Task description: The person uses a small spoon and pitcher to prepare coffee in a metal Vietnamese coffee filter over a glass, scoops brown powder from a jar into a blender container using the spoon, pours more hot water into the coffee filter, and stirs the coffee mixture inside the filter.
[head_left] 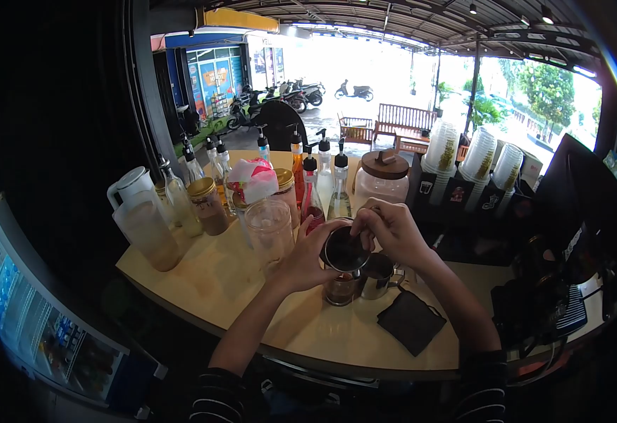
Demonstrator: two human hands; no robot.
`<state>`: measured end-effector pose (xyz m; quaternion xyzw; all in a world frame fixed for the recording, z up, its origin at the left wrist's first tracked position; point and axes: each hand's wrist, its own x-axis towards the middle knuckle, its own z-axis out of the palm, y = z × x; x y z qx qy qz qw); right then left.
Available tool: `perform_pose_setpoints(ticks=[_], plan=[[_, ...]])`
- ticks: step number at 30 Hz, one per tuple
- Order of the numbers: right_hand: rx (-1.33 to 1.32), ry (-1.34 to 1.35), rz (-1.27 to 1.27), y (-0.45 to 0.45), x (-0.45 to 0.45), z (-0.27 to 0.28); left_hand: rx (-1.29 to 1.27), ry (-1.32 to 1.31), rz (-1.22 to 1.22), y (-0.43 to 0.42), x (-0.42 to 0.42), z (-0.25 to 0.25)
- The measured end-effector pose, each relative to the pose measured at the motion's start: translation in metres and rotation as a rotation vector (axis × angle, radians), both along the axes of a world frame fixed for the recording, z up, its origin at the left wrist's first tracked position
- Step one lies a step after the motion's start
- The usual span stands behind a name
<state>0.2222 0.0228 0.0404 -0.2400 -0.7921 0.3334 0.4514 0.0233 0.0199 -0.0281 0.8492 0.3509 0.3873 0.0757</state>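
My left hand (307,257) is wrapped round a dark round cup (346,248), tilted with its mouth toward me. At the cup's rim is my right hand (393,231), its fingers pinched together; what they hold, if anything, is too small to tell. Just below the cup stands a small glass (341,289) with brown contents. A metal pitcher (377,276) with a handle is right of the glass, partly under my right hand. The folded dark cloth (412,321) lies on the wooden counter (294,338) near its front edge.
Left of my hands stand a clear plastic jar (269,229), a cloudy pitcher (150,233) and a gold-lidded jar (208,208). Pump bottles (310,187) and a wood-lidded glass jar (382,182) line the back. Stacked plastic cups (441,148) and a black screen (576,201) are at right.
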Motion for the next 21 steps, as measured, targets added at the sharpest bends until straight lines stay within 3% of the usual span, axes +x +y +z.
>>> perform_pose_setpoints(ticks=[11,13,16,21], plan=[[0.082,0.050,0.015,-0.008,-0.005,-0.018,-0.011,-0.528,0.072,0.001,0.019,-0.017],[0.072,0.217,-0.049,-0.006,-0.007,-0.019,0.032,-0.497,0.119,0.001,0.021,-0.020],[0.111,0.087,-0.050,-0.014,-0.008,-0.022,0.058,-0.478,0.151,0.004,0.021,-0.026],[0.053,0.131,-0.057,-0.014,-0.007,-0.021,0.029,-0.505,0.123,0.001,0.025,-0.026]])
